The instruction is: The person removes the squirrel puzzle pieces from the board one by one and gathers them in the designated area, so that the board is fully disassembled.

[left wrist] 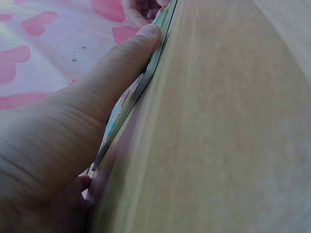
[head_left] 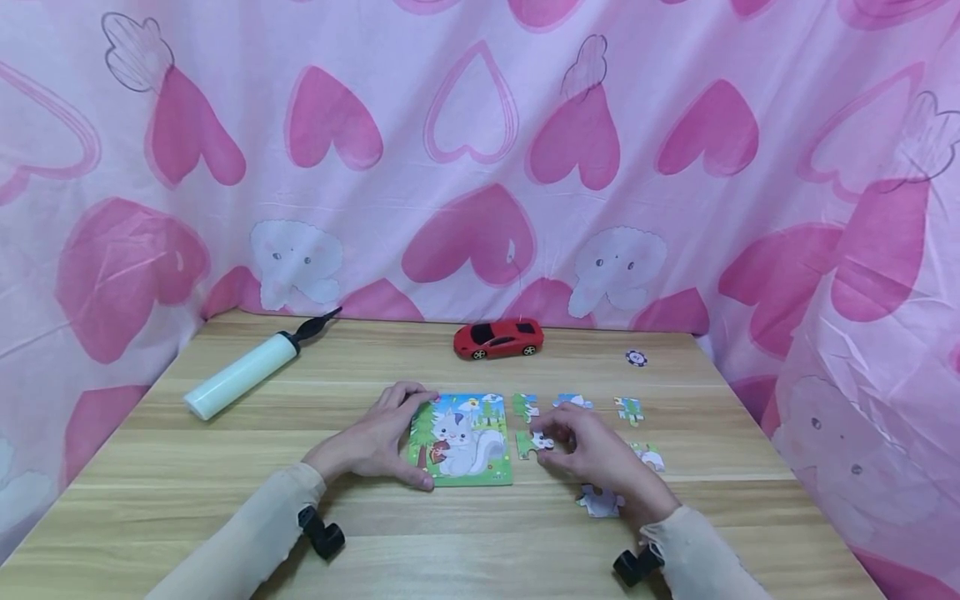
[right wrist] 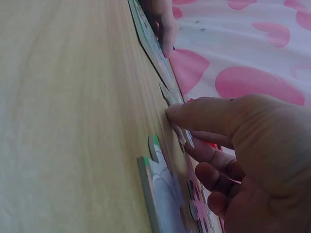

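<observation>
A square puzzle board (head_left: pixel 468 450) with a white squirrel picture lies flat on the table. My left hand (head_left: pixel 378 437) spans its left side, thumb at the near edge and fingers at the far corner. In the left wrist view, the thumb (left wrist: pixel 131 51) lies along the board's rim. Just right of the board, my right hand (head_left: pixel 588 446) pinches a green and white jigsaw piece (head_left: pixel 525 446) between thumb and fingers, low over the table. Around that hand lie more jigsaw pieces: a grey-white one (head_left: pixel 600 502) below the wrist and a green one (head_left: pixel 630 408) to the right.
Behind the board stands a red toy car (head_left: pixel 498 339). A round chip (head_left: pixel 636 358) lies at the back right, a white hand pump (head_left: pixel 243 375) with black nozzle at the left. Further jigsaw pieces (head_left: pixel 525 406) lie beyond the right hand. A pink heart-print curtain (head_left: pixel 472 100) surrounds the table.
</observation>
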### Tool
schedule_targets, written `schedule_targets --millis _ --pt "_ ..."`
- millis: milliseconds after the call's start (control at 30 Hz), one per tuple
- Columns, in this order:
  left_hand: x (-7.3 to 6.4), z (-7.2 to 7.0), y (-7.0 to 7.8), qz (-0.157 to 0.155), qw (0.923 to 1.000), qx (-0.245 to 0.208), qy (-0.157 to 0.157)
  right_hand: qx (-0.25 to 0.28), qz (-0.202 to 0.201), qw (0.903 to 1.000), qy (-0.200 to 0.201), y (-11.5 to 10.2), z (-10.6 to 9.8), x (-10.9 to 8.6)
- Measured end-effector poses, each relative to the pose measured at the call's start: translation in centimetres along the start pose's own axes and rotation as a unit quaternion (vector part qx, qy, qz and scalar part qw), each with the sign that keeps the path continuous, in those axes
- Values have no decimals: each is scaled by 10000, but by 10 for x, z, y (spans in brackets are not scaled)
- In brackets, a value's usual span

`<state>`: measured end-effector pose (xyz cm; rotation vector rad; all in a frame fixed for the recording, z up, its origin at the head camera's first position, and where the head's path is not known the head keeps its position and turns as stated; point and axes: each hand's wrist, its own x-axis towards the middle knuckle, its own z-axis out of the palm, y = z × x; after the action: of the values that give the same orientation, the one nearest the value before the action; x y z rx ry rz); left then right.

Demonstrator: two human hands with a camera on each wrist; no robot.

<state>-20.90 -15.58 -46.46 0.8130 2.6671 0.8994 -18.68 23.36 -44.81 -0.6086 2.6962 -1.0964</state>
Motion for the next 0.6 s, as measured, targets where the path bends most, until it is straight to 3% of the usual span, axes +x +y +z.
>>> schedule_targets --millis 600 --pt "0 -1 1 30 10000 19 21 -322 -91 9994 37 1 1 -1"
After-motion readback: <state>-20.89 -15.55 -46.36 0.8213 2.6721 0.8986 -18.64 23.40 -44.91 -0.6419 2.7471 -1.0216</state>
